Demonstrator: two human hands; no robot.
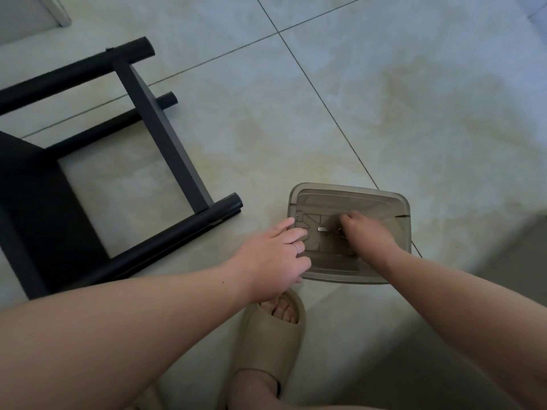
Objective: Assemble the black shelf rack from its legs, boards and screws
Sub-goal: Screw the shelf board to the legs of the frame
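Observation:
The black shelf rack (159, 137) lies on its side on the tiled floor at the left, with round legs and flat boards joined. A smoky translucent plastic box (381, 202) stands on the floor in front of me. My left hand (272, 255) grips the box's left rim, fingers curled over the edge. My right hand (367, 232) reaches down inside the box with fingers curled around small metal parts; a silver screw (324, 229) lies beside it on the bottom. What the right fingers hold is hidden.
My foot in a beige slipper (272, 341) stands just below the box. A white frame edge (59, 13) shows at the top left. Pale floor tiles (414, 99) stretch to the right and behind the box.

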